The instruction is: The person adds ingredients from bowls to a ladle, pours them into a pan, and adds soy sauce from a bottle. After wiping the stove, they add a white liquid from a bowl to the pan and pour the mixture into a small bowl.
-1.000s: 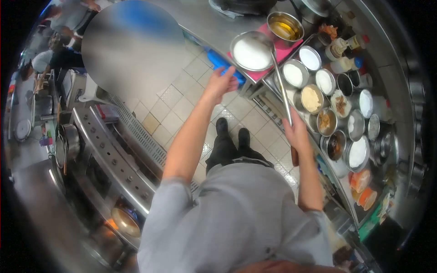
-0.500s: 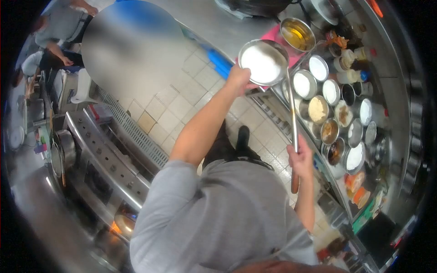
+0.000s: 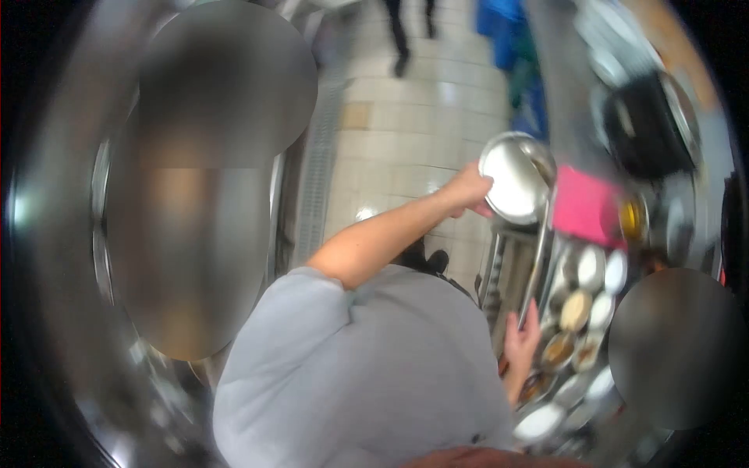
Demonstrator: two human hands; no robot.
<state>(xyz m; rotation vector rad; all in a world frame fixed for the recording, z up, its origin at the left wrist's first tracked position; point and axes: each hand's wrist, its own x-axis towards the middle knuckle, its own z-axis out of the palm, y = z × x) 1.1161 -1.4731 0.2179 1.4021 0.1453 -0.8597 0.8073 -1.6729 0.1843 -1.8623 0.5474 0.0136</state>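
Observation:
My left hand (image 3: 468, 192) grips the near-left rim of a round metal bowl (image 3: 548, 164), thumb over the edge. White contents (image 3: 511, 186) lie in the bowl; blur hides whether they are powder or liquid. My right hand (image 3: 521, 343) is closed round the long metal handle of a ladle (image 3: 538, 269), low on the right of my body. The handle runs up to the bowl's right edge, where I cannot make out the ladle's head clearly.
Right of the bowl lies a pink cloth (image 3: 585, 207), beside a metal container of yellow liquid (image 3: 633, 220). Several seasoning bowls (image 3: 576, 310) line the counter below. A black pot (image 3: 647, 129) stands farther up. Another person's legs (image 3: 399, 39) show on the tiled floor (image 3: 406, 140).
The view has swung round, and blur is stronger. Bowl and ladle remain in my hands, now further right and lower in view. The pink cloth is more fully exposed.

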